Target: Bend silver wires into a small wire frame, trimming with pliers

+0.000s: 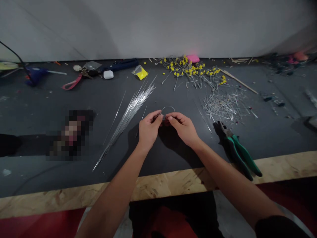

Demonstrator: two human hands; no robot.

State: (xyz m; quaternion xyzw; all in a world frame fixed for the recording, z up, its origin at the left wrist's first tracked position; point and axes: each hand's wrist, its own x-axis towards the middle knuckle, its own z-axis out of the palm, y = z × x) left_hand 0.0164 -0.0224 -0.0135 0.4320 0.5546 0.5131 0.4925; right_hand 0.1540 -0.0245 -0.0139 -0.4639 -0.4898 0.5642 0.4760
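A thin wire (168,106) arches upward between my two hands, bent into a curve. One end of it is pinched in the closed fingers of my left hand (150,127). My right hand (182,127) pinches the other end, its fingertips close to those of the left. Where the ends meet between the fingers is hidden. To the left of my hands lies a bundle of straight silvery wires (131,114). Green-handled pliers (237,148) rest to the right, beyond my right forearm.
Short cut wires (223,104) are heaped at the right. Behind them lie yellow-tipped wire stems (190,69), a pink lump (193,59) and a wooden stick (239,81). A yellow packet (141,72), white case (108,74), keys (85,71) and blue glue gun (37,75) line the back.
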